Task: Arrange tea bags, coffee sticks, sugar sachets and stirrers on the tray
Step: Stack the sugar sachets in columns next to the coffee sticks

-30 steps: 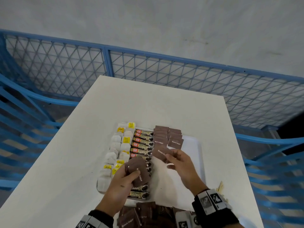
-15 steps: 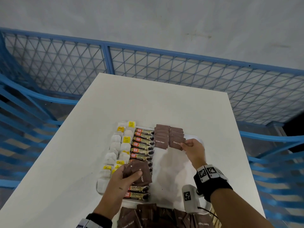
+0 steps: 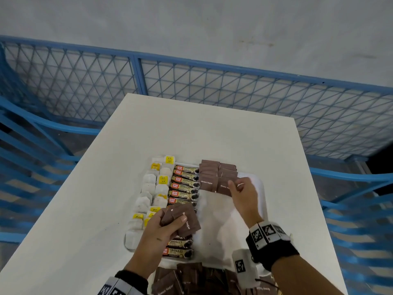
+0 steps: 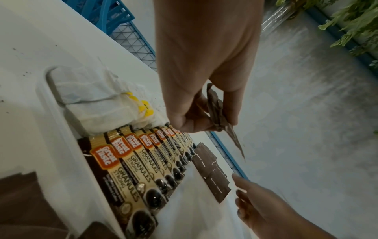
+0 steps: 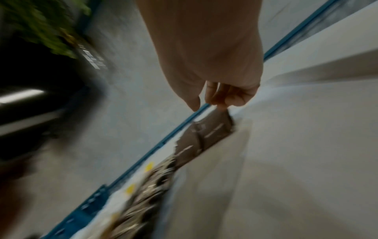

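A white tray holds columns of tea bags, coffee sticks and brown sugar sachets. My left hand hovers over the near coffee sticks and grips a small stack of sugar sachets between thumb and fingers. My right hand is at the right sachet column. Its fingertips touch the edge of the nearest sachet, which lies flat on the tray. Thumb and fingers stand apart with nothing between them.
A loose pile of brown sachets lies at the table's near edge. The white table is ringed by a blue mesh fence. The tray's right half is bare white.
My right hand took a sachet from the left hand's stack, carried it to the far right column and laid it down. The left hand stayed put.
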Demonstrator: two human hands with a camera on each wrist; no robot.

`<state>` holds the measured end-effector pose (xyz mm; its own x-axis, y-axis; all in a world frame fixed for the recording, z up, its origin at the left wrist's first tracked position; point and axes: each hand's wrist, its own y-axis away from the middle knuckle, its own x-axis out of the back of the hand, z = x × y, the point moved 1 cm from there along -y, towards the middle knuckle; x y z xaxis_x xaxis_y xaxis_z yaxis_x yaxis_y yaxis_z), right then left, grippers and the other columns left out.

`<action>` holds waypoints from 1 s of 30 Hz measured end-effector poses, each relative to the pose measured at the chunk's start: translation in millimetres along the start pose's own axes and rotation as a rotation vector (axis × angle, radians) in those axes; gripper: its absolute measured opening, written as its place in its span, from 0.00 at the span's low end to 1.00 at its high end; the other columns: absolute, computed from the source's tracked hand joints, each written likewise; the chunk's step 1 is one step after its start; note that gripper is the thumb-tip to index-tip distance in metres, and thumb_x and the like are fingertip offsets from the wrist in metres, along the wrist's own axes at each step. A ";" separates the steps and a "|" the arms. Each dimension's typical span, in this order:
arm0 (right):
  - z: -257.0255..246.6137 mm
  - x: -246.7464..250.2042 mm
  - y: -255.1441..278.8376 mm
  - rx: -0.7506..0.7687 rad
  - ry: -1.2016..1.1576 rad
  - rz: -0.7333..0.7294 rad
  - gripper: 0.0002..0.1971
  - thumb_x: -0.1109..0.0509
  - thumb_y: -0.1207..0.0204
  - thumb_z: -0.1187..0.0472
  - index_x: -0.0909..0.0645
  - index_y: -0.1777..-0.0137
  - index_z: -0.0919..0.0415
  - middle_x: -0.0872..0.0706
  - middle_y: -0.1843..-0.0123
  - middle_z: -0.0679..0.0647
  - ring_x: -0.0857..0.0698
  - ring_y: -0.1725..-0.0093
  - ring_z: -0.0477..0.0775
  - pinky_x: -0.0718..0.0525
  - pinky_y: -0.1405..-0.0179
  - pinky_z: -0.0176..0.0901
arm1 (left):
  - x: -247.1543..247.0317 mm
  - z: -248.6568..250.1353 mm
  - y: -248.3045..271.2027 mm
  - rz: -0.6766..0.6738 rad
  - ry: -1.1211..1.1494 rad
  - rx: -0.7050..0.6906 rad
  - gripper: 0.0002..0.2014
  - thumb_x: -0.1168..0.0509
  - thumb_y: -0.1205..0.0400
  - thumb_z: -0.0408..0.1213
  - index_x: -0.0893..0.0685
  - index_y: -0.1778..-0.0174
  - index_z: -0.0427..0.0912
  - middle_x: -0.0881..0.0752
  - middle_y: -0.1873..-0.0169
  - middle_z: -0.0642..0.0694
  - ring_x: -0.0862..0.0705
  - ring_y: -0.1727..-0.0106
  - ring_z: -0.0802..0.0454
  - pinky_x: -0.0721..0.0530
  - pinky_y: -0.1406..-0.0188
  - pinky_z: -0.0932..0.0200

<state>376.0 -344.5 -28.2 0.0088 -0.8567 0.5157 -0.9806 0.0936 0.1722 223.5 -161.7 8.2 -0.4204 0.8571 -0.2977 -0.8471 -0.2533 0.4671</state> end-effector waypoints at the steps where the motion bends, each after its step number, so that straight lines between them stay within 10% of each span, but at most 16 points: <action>1: -5.8 -1.6 11.5 0.024 0.031 -0.083 0.08 0.32 0.21 0.55 0.25 0.56 0.59 0.21 0.65 0.47 0.21 0.62 0.49 0.28 0.65 0.34 | -0.9 0.1 -0.4 -0.002 0.005 -0.001 0.11 0.33 0.24 0.24 0.18 0.46 0.32 0.11 0.52 0.36 0.11 0.54 0.46 0.13 0.63 0.62; 10: -37.2 -4.8 90.0 0.072 -0.240 -0.810 0.06 0.27 0.26 0.63 0.21 0.55 0.54 0.16 0.67 0.44 0.19 0.70 0.37 0.25 0.73 0.28 | -12.9 1.0 -3.8 -0.041 -0.005 -0.019 0.11 0.34 0.22 0.31 0.18 0.45 0.31 0.11 0.55 0.35 0.11 0.58 0.45 0.12 0.63 0.59; 17: -28.5 8.6 74.1 -0.070 -0.436 -0.646 0.10 0.32 0.23 0.70 0.22 0.42 0.66 0.13 0.56 0.55 0.12 0.57 0.53 0.14 0.60 0.42 | -9.1 1.7 -8.6 -0.065 0.047 0.035 0.13 0.42 0.18 0.22 0.16 0.42 0.33 0.13 0.49 0.38 0.17 0.50 0.48 0.16 0.56 0.62; 25: -11.0 28.3 44.4 -0.151 -0.495 -0.386 0.08 0.33 0.23 0.73 0.16 0.50 0.63 0.14 0.58 0.54 0.17 0.59 0.51 0.14 0.62 0.34 | -7.2 9.2 -19.4 -0.167 -0.181 -0.009 0.18 0.31 0.30 0.31 0.15 0.43 0.38 0.11 0.47 0.39 0.14 0.46 0.48 0.16 0.48 0.60; 30: 7.6 27.3 24.8 -0.190 -0.306 -0.239 0.07 0.31 0.24 0.70 0.19 0.60 0.58 0.16 0.64 0.50 0.21 0.63 0.47 0.24 0.68 0.30 | -22.3 19.8 -43.5 -0.029 -0.463 -0.123 0.09 0.31 0.26 0.18 0.16 0.54 0.34 0.11 0.61 0.44 0.14 0.59 0.52 0.18 0.62 0.72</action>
<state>350.4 -369.4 -16.2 0.1450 -0.9739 0.1748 -0.9041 -0.0587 0.4232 276.2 -161.0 11.0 -0.2309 0.9672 0.1057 -0.9003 -0.2536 0.3539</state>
